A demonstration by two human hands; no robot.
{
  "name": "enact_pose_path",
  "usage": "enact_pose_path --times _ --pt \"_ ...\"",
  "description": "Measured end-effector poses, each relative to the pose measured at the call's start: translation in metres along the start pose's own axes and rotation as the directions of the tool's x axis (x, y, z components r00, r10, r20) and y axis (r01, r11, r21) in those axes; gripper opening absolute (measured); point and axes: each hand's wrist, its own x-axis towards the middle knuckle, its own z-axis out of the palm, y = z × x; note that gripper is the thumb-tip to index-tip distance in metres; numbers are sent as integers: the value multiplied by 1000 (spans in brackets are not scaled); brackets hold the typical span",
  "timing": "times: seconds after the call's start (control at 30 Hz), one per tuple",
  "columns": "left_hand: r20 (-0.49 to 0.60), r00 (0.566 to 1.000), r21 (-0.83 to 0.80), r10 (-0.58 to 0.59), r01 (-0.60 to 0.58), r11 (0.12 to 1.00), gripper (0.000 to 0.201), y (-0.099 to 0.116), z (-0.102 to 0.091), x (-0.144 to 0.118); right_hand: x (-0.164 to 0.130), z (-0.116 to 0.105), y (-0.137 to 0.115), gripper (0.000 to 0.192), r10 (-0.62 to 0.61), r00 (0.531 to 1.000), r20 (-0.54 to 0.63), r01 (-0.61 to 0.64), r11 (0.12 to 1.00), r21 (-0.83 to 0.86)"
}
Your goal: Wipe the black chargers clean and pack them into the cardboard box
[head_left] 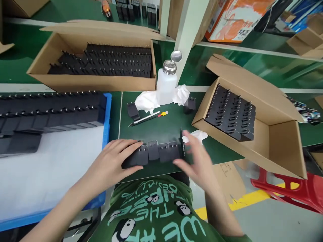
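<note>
A short row of black power adapters [153, 151] lies on the green bench right in front of me, metal pins showing. My left hand [116, 157] is wrapped around the left end of this row, thumb on the near side and fingers on the far side. At the other end, my right hand [196, 159] is open, thumb and fingers apart. Its thumb is close to the last adapter; whether they touch I cannot tell. A black pen [182, 141] lies by its fingers, near a crumpled white tissue [198, 135].
Adapters fill much of a cardboard box [101, 83] at the back left and part of another box [280, 141] at right. A blue-rimmed tray [108, 114] holds more. A white pump bottle [166, 85], loose adapters [133, 111] and pens [146, 119] are behind the row.
</note>
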Motion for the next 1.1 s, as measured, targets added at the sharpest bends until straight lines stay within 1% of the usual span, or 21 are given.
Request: enact_pose_path --times 0.03,0.07,0.1,0.13,0.17,0.23,0.33,0.37,0.43,0.5,0.53,0.6,0.63,0.67,0.7,0.77,0.83,0.9,0.97,1.03,1.1 --pt "-21 1000 28 11 -10 1000 64 3 -3 4 -3 -5 11 62 63 989 -136 -69 997 -44" --pt "-39 999 59 25 -23 998 68 8 -6 9 -5 -7 22 52 118 957 -263 -150 983 -102" --pt "-44 998 89 46 -41 995 73 13 -8 14 -7 -6 34 46 145 923 -357 -214 963 -165" --pt "-36 997 112 74 -70 991 76 20 -9 20 -8 -3 45 43 146 903 -404 -250 944 -216" --pt "-19 994 128 108 -105 986 77 26 -7 25 -9 3 54 44 137 900 -414 -255 935 -245" --pt "9 987 149 159 -159 976 71 36 -2 36 -7 18 67 44 120 910 -397 -229 943 -240" --pt "26 982 118 187 -189 975 53 43 6 43 -2 33 72 26 145 892 -427 -228 962 -150" --pt "32 981 96 189 -191 977 54 43 6 42 -1 34 71 21 158 882 -443 -228 967 -110" --pt "38 984 55 172 -174 983 69 39 -1 36 0 30 66 16 193 860 -472 -223 975 -7" --pt "5 995 43 103 -104 994 85 32 -13 24 -2 21 60 14 253 832 -493 -221 967 124" --pt "-29 998 45 54 -52 998 88 29 -20 17 -4 17 56 14 291 816 -499 -225 956 190" --pt "-119 992 57 -43 51 997 82 23 -30 1 -9 8 47 15 381 786 -486 -242 914 325" --pt "-162 985 66 -62 74 995 76 22 -33 -6 -10 5 43 17 425 772 -473 -253 887 385" --pt "-186 981 76 -58 73 994 69 22 -34 -12 -11 2 39 19 461 762 -455 -263 862 433" --pt "-193 981 76 -31 46 996 61 24 -32 -17 -11 0 35 19 484 760 -433 -271 842 467" --pt "-161 984 47 76 -69 996 45 31 -27 -21 -8 -3 29 18 499 777 -384 -277 819 503" --pt "-102 975 2 196 -196 981 33 40 -22 -19 0 -4 25 14 474 820 -322 -272 817 508" --pt "-58 950 -4 305 -306 952 26 46 -21 -12 10 -7 23 12 440 859 -260 -268 821 503" --pt "-51 923 20 382 -381 924 23 46 -24 -3 22 -15 20 15 404 893 -201 -267 832 486" --pt "-123 912 45 390 -388 921 20 40 -30 3 37 -29 15 20 344 924 -164 -242 862 446" --pt "-253 904 53 346 -344 937 18 31 -35 6 59 -45 8 22 261 949 -180 -173 902 397"
